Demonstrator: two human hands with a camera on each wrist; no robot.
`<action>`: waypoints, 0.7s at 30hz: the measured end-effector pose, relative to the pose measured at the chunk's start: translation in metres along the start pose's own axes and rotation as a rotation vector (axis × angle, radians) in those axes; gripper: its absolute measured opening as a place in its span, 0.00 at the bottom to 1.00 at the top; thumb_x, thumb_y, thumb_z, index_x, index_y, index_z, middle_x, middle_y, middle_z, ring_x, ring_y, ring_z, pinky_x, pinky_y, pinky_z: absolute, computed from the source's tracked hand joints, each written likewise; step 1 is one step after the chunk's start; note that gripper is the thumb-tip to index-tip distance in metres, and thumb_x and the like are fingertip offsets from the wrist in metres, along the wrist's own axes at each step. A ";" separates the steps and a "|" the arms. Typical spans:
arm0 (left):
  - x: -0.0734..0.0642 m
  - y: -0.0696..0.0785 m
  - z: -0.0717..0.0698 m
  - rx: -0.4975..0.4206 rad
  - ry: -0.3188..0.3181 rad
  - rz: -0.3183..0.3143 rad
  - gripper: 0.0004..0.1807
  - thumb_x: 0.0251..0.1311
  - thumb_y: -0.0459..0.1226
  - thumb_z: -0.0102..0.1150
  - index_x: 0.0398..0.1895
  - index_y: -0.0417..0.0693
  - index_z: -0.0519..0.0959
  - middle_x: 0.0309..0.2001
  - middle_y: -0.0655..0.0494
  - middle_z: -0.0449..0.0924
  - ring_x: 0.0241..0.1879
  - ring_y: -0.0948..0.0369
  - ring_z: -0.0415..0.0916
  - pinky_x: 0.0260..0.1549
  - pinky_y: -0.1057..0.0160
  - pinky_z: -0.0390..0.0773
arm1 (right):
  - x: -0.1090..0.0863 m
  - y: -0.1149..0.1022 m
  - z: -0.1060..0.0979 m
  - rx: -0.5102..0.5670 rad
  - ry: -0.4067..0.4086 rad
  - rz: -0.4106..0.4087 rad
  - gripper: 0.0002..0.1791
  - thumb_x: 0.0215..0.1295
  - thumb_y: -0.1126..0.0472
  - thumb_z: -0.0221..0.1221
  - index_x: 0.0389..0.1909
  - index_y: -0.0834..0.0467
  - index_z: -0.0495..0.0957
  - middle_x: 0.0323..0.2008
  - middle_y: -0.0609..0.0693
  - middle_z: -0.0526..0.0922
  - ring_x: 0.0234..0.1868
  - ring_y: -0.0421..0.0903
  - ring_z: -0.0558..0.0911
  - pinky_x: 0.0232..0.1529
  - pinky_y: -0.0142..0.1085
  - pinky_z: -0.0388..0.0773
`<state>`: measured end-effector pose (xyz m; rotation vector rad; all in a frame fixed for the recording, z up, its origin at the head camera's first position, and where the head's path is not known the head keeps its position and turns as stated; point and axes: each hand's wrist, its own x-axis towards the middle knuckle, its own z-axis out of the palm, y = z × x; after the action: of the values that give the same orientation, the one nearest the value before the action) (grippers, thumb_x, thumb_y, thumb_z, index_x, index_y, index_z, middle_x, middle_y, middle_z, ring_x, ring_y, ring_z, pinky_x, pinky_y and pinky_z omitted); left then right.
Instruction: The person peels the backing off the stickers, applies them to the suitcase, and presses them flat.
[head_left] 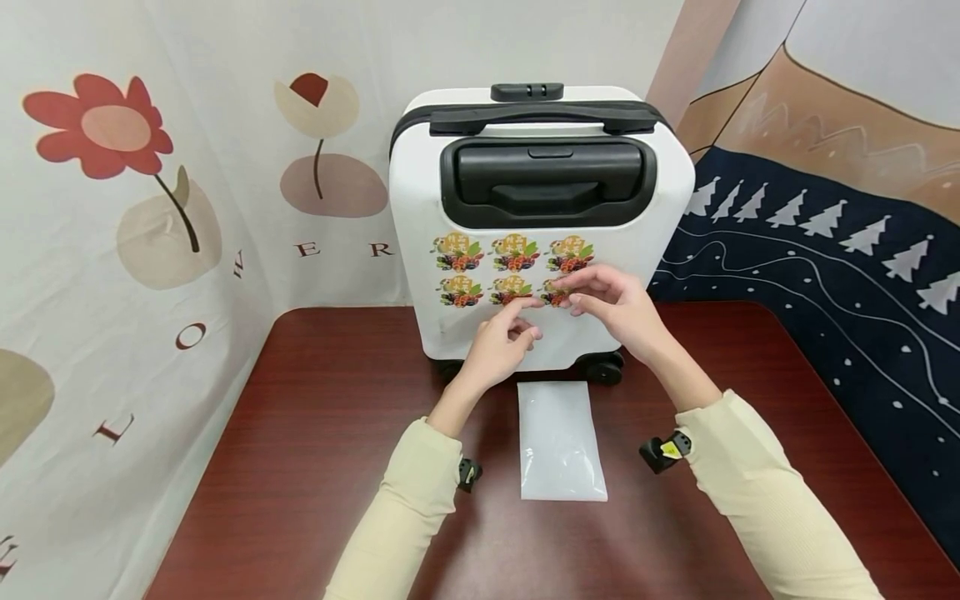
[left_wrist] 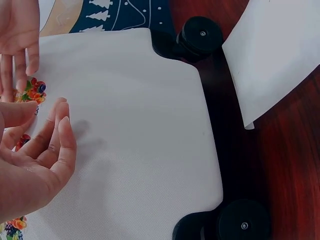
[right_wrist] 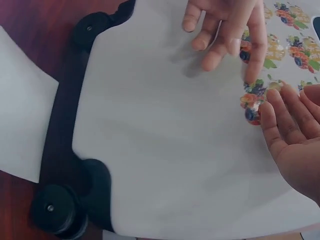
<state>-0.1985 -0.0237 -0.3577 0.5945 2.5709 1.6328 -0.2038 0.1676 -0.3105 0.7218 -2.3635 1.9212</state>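
Observation:
A white suitcase (head_left: 495, 340) stands upright, its front bearing fruit-patterned stickers in two rows of three. My right hand (head_left: 613, 310) is at the lower right sticker (right_wrist: 251, 102), fingers fairly straight and fingertips right at it, covering part of it in the head view. From the lower left, my left hand (head_left: 498, 343) reaches in with its index finger extended toward that same sticker, overlapping the edge of the lower middle sticker (head_left: 510, 289). The left hand's other fingers are loosely bent, with nothing visible in them.
A white plastic packet (head_left: 561, 442) lies on the dark red table (head_left: 337, 433) before the suitcase. Black wheels (head_left: 602, 367) support the case; a black handle (head_left: 551, 179) is set into its upper front. Patterned cloths (head_left: 247, 108) hang behind and at both sides.

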 end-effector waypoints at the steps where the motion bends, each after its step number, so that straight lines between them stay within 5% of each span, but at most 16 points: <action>1: 0.000 0.000 0.000 -0.001 0.000 0.000 0.19 0.62 0.33 0.52 0.57 0.50 0.70 0.35 0.46 0.80 0.32 0.55 0.78 0.28 0.65 0.73 | -0.001 0.001 0.000 -0.004 0.002 0.012 0.11 0.62 0.71 0.53 0.44 0.71 0.73 0.46 0.60 0.79 0.40 0.51 0.80 0.39 0.34 0.77; 13: 0.000 0.000 -0.001 -0.006 -0.004 -0.003 0.20 0.62 0.33 0.52 0.57 0.51 0.69 0.35 0.44 0.80 0.33 0.52 0.78 0.27 0.64 0.71 | -0.008 0.017 -0.002 -0.058 0.026 0.098 0.10 0.63 0.70 0.53 0.43 0.70 0.74 0.45 0.63 0.78 0.38 0.47 0.80 0.38 0.33 0.77; 21: 0.001 0.000 -0.001 -0.004 0.000 0.003 0.19 0.62 0.33 0.53 0.56 0.50 0.70 0.36 0.44 0.81 0.33 0.51 0.78 0.28 0.64 0.71 | -0.007 0.011 -0.004 -0.002 0.051 0.004 0.11 0.62 0.71 0.54 0.44 0.71 0.73 0.42 0.60 0.80 0.38 0.48 0.81 0.38 0.33 0.77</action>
<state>-0.1995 -0.0243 -0.3574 0.5983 2.5671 1.6380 -0.2020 0.1756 -0.3215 0.6602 -2.3381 1.9148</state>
